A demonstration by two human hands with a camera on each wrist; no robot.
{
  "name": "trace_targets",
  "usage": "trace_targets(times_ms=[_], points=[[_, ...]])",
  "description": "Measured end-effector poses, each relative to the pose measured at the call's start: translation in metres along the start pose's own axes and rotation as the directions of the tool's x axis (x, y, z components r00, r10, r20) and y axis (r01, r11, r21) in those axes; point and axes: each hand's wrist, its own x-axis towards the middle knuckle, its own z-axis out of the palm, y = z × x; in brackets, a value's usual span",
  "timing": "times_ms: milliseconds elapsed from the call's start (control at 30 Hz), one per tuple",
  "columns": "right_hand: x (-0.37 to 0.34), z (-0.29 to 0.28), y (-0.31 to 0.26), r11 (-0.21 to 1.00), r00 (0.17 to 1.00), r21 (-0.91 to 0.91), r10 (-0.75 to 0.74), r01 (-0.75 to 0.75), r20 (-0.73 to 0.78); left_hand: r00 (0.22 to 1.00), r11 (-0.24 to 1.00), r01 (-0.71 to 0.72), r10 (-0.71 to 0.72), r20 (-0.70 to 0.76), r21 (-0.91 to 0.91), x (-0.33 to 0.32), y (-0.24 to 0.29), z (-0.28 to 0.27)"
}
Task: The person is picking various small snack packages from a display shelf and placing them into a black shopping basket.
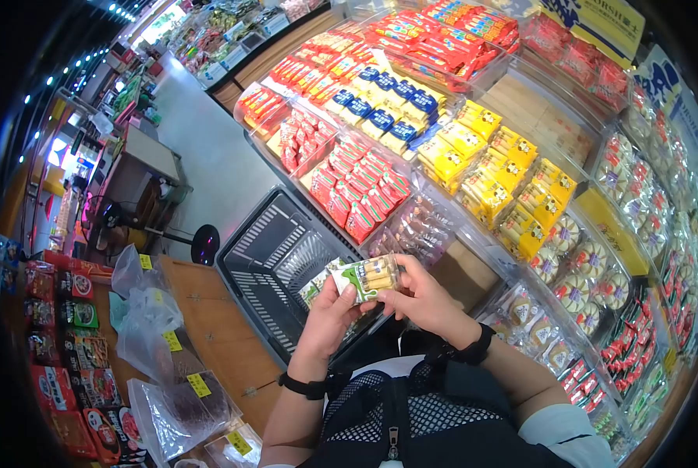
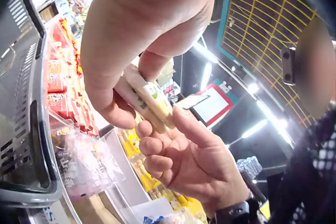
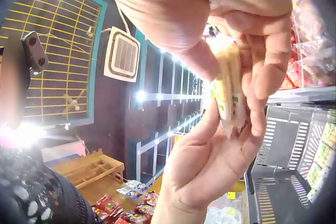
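Both hands hold a small clear pack of pale yellow snack rolls [image 1: 378, 274] with a green and white label, above a dark grey shopping basket [image 1: 243, 261]. My left hand [image 1: 323, 316] grips the label end, thumb on the front. The right hand [image 1: 435, 306] pinches the other end between thumb and fingers. In the right wrist view the pack [image 3: 229, 77] is seen edge-on between the two hands. Other green and white packs [image 3: 320, 155] lie in the basket, partly hidden by the hands in the head view.
Sloping bins hold red-wrapped snacks [image 1: 356, 187], yellow packs [image 1: 481, 183] and blue-and-yellow packs [image 1: 380, 117] ahead and to the right. At the left stands a wooden counter [image 1: 216, 312] with plastic bags [image 1: 150, 335] and red packs [image 1: 56, 386]. A grey aisle floor [image 1: 197, 148] runs beyond the basket.
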Motion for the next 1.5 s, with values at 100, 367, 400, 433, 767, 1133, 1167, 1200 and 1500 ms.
trace_targets(times_ms=[100, 367, 400, 433, 767, 1133, 1167, 1200, 1500], points=[[-0.007, -0.007, -0.002, 1.0, 1.0, 0.009, 0.021, -0.021, -0.009, 1.0, 0.999, -0.022, 0.021, 0.021, 0.042, 0.001, -0.005, 0.016], [-0.028, -0.041, -0.03, 0.991, 0.99, -0.065, -0.122, 0.118, -0.068, 0.994, 0.983, -0.077, 0.062, 0.094, 0.169, 0.004, -0.011, 0.047], [-0.027, -0.046, -0.028, 0.989, 0.991, -0.091, -0.123, 0.118, -0.051, 0.99, 0.976, -0.096, 0.073, 0.12, 0.194, 0.006, -0.011, 0.051], [-0.028, -0.049, -0.035, 0.985, 0.991, -0.121, -0.126, 0.12, -0.04, 0.99, 0.974, -0.112, 0.092, 0.109, 0.198, 0.005, -0.01, 0.058], [0.002, -0.154, -0.178, 0.882, 0.915, -0.42, -0.33, 0.213, -0.23, 0.968, 0.934, -0.246, 0.251, 0.015, 0.26, -0.007, 0.017, 0.068], [0.1, -0.36, -0.233, 0.989, 0.62, -0.144, -0.093, -0.032, -0.779, 0.973, 0.983, -0.001, 0.043, -0.228, 0.183, 0.007, -0.001, -0.001], [0.111, -0.365, -0.235, 0.991, 0.567, -0.096, -0.026, -0.095, -0.823, 0.969, 0.979, 0.013, 0.039, -0.242, 0.206, 0.016, 0.001, -0.004], [0.119, -0.371, -0.233, 0.978, 0.544, -0.12, -0.007, -0.172, -0.839, 0.966, 0.973, 0.027, 0.034, -0.257, 0.229, 0.021, 0.002, -0.006], [0.159, -0.407, -0.206, 0.936, 0.482, -0.153, 0.021, -0.317, -0.876, 0.971, 0.969, 0.067, -0.008, -0.238, 0.24, 0.055, -0.013, -0.039]])
